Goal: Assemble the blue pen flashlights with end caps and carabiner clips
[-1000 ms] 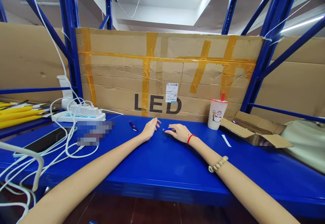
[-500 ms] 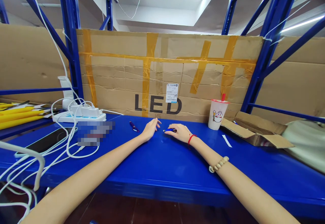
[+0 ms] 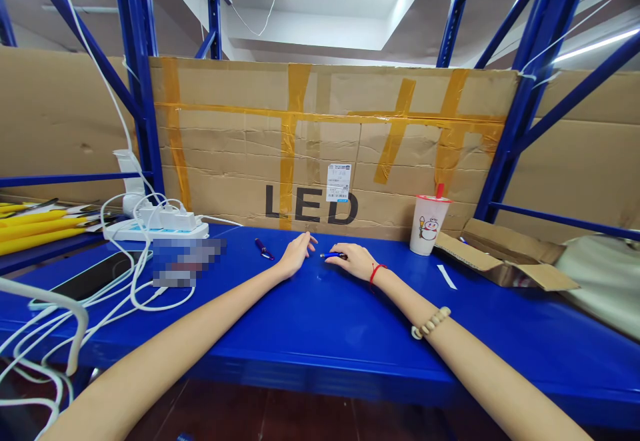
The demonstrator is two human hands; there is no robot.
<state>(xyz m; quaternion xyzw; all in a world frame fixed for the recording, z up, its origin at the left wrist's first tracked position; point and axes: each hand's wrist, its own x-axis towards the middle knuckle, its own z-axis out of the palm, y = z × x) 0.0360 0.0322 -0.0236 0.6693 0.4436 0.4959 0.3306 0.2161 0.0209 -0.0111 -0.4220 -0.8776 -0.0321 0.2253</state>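
Pinching one blue pen (image 3: 330,255): right hand (image 3: 357,261); left hand (image 3: 296,255) loosely spread, one dark pen (image 3: 262,248) nearby.

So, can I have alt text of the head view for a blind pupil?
A person's right hand holds a blue pen at a blue table, the left hand close by with nothing visible in it. A dark pen lies left of both hands; a white cup with a red straw and an open box stand to their right.

Warehouse-like space, blue metal racking (image 3: 131,27)
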